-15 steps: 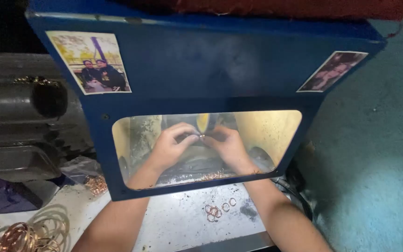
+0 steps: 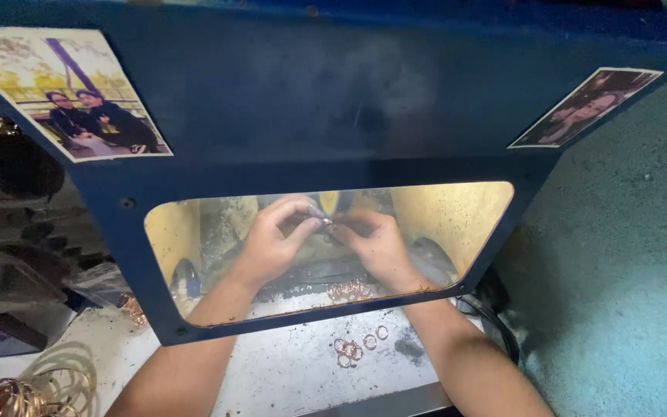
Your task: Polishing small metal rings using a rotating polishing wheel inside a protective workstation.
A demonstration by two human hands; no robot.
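Hood (image 2: 333,116) of blue metal fills your view, and both your hands work behind its clear window (image 2: 441,224).

Two photographs (image 2: 79,100) are stuck near the hood's upper corners, and the hood's lower rim crosses your forearms. Through the window, your left hand (image 2: 272,243) and right hand (image 2: 376,243) meet, fingers pinched together on a small ring (image 2: 324,222) held between them near a yellowish wheel (image 2: 333,202). A heap of copper-coloured rings (image 2: 349,290) lies on the bench just under your right hand; a few loose rings (image 2: 357,346) sit nearer the bench's front edge, wire coils (image 2: 17,390) at its left corner.
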